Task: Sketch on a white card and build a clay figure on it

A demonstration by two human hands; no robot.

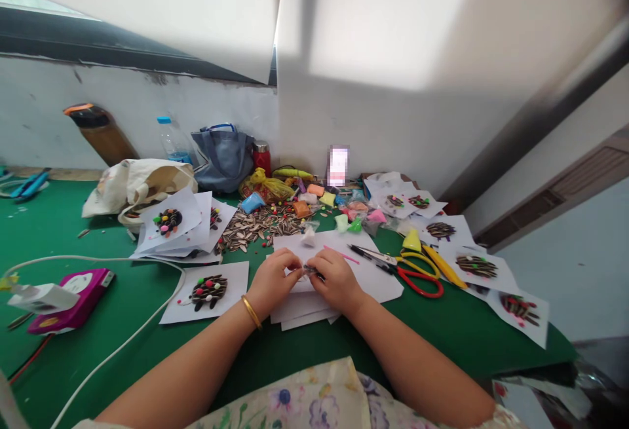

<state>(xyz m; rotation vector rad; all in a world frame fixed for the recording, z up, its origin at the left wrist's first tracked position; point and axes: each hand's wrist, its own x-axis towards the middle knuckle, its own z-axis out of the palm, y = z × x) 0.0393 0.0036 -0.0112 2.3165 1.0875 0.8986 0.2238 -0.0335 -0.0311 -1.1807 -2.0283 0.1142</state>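
Note:
My left hand [276,278] and my right hand [338,279] meet over a stack of white paper [304,308], fingertips pinched together. Between them shows a small dark piece [309,270], perhaps in clear wrap; its kind is too small to tell. Just behind the hands lies a small bag of white clay [309,235]. To the right of my right hand are a black pen [372,259], a pink stick [341,255] and scissors [417,273] with yellow and red handles. Left of my left hand, a card [171,311] bears a hedgehog shape of sunflower seeds and coloured balls.
Loose sunflower seeds [246,227] and bagged coloured clay [301,209] spread behind the paper. More seed cards [484,265] lie at right, others [196,245] at left. A white cable [142,344] loops from a magenta power strip [81,295]. Bags and bottles line the wall.

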